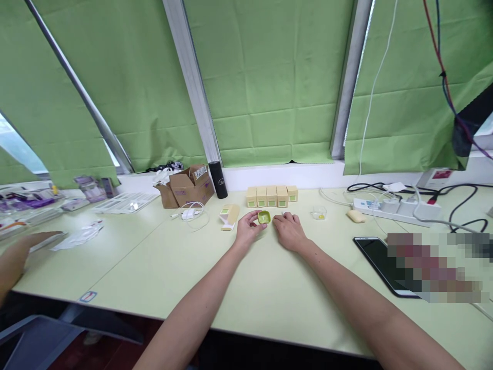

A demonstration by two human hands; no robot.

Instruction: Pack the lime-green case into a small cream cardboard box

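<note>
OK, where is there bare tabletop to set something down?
Widest: left of the left forearm, from the white charger to the table's near edge. Smaller: between it and the right forearm, nearer than the green container; and between that forearm and the black-screened device. Crowded: the back, with the carton, small boxes and power strip.

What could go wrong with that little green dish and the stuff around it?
The left hand has the green dish in its fingers, so it might slip and drop. The clear container sits to the right of the right hand, and a sideways bump could knock it. The black bottle stands tall, so it might tip if something hit it.
</note>
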